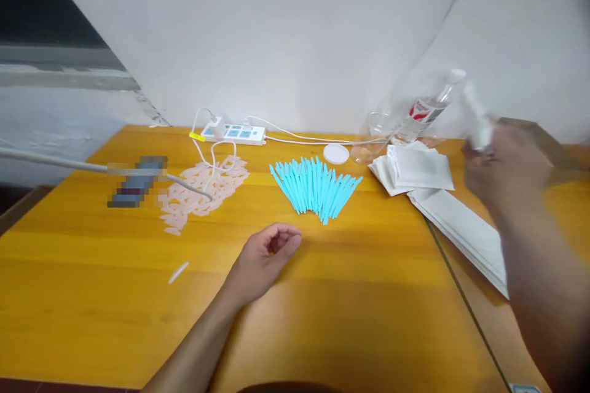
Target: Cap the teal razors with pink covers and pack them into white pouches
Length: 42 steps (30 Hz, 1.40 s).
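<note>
White object [477, 115], up off the table [350, 307] at the right, clamped in the fingers of the right hand [509, 166], in front of the wall [286, 43] and to the right of a water bottle [424, 112]. Too blurred for a sure name; looks longish and tilted, upper end free, lower end inside the grip. Probably light, judging by the one-handed hold, and perhaps fairly stiff; cannot tell about slipperiness or fragility from such a smear. Best held around the lower part, near the present grip, with modest pressure.

Left hand [260, 264] low over the table, fingers loosely curled around a hollow, nothing visible inside. Thumb and fingertips close; actual contact, cannot tell. Nearest to this hand, just beyond the fingertips and apart from them, turquoise sticks [313, 187] in a fan. Thin and likely light, stiff, a little slippery; best pinched singly by the middle, or at the narrower near end of the fan.

Below the right hand and to its left, white packets [421, 167] in overlapping stacks. Look papery and easily creased, so better taken by an edge. Left of the sticks, pale pink pieces [200, 196] in a flat spread. Along the wall, a power strip [257, 134]; nearer the bottle, a round white lid [336, 154].
</note>
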Each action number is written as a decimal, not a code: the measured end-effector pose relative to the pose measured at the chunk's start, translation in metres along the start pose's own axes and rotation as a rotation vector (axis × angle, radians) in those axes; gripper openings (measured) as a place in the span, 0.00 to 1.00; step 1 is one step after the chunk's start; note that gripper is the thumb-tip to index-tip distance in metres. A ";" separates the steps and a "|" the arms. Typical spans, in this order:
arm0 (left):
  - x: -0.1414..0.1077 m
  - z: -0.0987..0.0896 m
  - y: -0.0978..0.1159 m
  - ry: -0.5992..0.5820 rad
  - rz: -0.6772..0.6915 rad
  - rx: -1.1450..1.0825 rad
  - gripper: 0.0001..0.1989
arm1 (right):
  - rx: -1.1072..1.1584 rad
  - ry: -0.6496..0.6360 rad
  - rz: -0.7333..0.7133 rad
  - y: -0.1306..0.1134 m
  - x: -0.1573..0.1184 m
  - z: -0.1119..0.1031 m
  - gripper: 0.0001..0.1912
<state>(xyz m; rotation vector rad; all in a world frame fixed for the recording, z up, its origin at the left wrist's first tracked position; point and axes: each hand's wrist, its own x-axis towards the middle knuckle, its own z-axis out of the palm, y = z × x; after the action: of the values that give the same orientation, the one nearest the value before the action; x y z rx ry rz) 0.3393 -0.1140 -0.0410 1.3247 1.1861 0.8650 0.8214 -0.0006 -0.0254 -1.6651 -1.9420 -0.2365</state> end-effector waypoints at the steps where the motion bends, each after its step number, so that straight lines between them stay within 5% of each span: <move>1: -0.002 -0.004 -0.005 -0.002 -0.010 0.037 0.13 | -0.103 -0.061 0.101 -0.006 0.013 0.012 0.18; 5: -0.010 -0.022 -0.018 -0.023 -0.035 0.140 0.13 | -0.158 -0.431 0.253 -0.032 0.025 0.042 0.26; 9: -0.008 -0.034 -0.027 0.030 -0.057 0.175 0.15 | -0.165 -0.340 0.269 -0.070 0.000 0.025 0.31; 12: 0.002 -0.030 -0.026 0.050 -0.034 0.241 0.15 | 0.000 -0.119 0.232 -0.134 -0.024 0.019 0.18; 14: 0.007 -0.024 -0.022 0.039 0.003 0.295 0.15 | 0.196 -0.151 0.244 -0.183 -0.033 0.033 0.11; 16: 0.008 -0.019 -0.018 0.021 0.051 0.345 0.14 | 0.243 -0.251 0.234 -0.225 -0.030 0.059 0.17; 19: -0.003 -0.021 -0.018 0.029 0.103 0.411 0.13 | 0.178 -0.324 0.286 -0.262 -0.010 0.099 0.20; 22: -0.029 -0.044 -0.027 0.122 0.106 0.505 0.12 | 0.134 -0.376 0.369 -0.273 0.012 0.125 0.19; 28: -0.091 -0.128 -0.066 0.495 0.025 0.833 0.16 | 0.229 -0.438 0.470 -0.266 0.025 0.142 0.10; 32: -0.106 -0.161 -0.082 0.448 -0.035 1.038 0.19 | 0.345 -0.472 0.543 -0.261 0.033 0.144 0.07; 38: -0.090 -0.154 -0.066 0.301 -0.037 0.933 0.16 | 0.670 -0.551 0.505 -0.255 0.017 0.103 0.15; 42: -0.059 -0.118 -0.045 0.279 -0.089 0.574 0.18 | 1.248 -0.922 0.462 -0.254 -0.035 0.071 0.19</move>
<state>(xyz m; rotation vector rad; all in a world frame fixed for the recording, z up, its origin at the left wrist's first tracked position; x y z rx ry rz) 0.2055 -0.1461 -0.0619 1.6210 1.7904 0.6814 0.5612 -0.0505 -0.0456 -1.2388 -1.4545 1.7826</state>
